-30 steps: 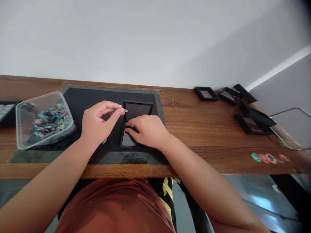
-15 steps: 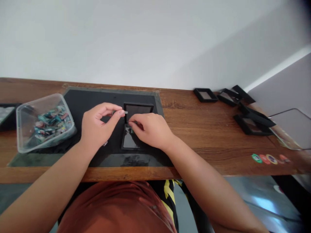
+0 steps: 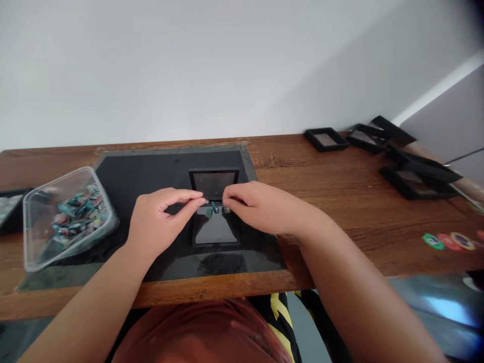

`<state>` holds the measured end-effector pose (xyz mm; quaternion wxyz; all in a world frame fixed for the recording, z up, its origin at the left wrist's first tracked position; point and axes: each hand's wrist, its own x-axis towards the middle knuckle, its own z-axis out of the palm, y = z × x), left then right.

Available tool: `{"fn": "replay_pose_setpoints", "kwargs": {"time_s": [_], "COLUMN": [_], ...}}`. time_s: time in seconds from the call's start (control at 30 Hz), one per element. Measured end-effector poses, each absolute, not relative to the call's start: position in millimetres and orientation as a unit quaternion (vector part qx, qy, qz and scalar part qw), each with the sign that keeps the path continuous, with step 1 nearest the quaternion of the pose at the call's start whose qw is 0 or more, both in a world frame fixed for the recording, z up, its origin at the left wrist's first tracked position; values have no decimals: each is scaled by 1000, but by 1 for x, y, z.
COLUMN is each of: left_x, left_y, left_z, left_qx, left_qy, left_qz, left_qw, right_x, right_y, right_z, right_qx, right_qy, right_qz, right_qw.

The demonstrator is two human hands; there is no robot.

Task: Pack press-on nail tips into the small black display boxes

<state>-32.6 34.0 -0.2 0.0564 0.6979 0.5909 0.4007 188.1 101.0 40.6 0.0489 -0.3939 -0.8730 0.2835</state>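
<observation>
The black hinged case (image 3: 215, 233) lies open on the black mat, its lid with a clear window tilted up at the back. Between thumb and forefinger, my left hand (image 3: 161, 214) pinches a small thin pale thing (image 3: 206, 201) over the case's left side. At its tip is a small dark teal piece (image 3: 215, 207); I cannot tell whether it is held or resting. My right hand (image 3: 257, 206) is closed at the case's right side, fingertips on a small pale piece (image 3: 227, 209). Near the hinge, a green piece (image 3: 209, 213) sits on the case's clear film.
Left of the mat (image 3: 143, 166) stands a clear plastic tub (image 3: 41, 252) of small colourful pieces, beside another dark box (image 3: 11, 212). Several black cases (image 3: 325, 139) lie at the far right. Round stickers (image 3: 433, 241) are on the wooden table's front right.
My right hand has shifted right, uncovering the green and teal pieces. My left hand has come lower and closer to the case. The head view has tilted and shifted slightly.
</observation>
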Motion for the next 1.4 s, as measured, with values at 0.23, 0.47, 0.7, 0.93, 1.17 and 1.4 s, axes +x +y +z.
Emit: {"fn": "replay_pose_setpoints", "kwargs": {"time_s": [0.23, 0.47, 0.7, 0.93, 1.17, 1.4], "left_x": [-34, -35, -40, -38, -39, -37], "left_y": [33, 34, 35, 33, 34, 32], "left_z": [0, 2, 4, 10, 7, 8], "left_qx": [713, 713, 688, 677, 707, 758], "left_qy": [577, 575, 613, 651, 603, 493], "left_qz": [396, 397, 384, 328, 366, 427], "left_qw": [49, 65, 62, 103, 56, 34], "right_x": [183, 183, 186, 190, 188, 187], "right_y": [101, 101, 101, 102, 101, 99], "right_z": [34, 35, 39, 44, 41, 36], "right_qx": [-407, -422, -431, -430, -394, -293], "right_qy": [-881, -882, -878, -874, -869, -861], "right_qz": [237, 203, 203, 218, 257, 346], "right_qw": [43, 47, 52, 63, 154, 228]}}
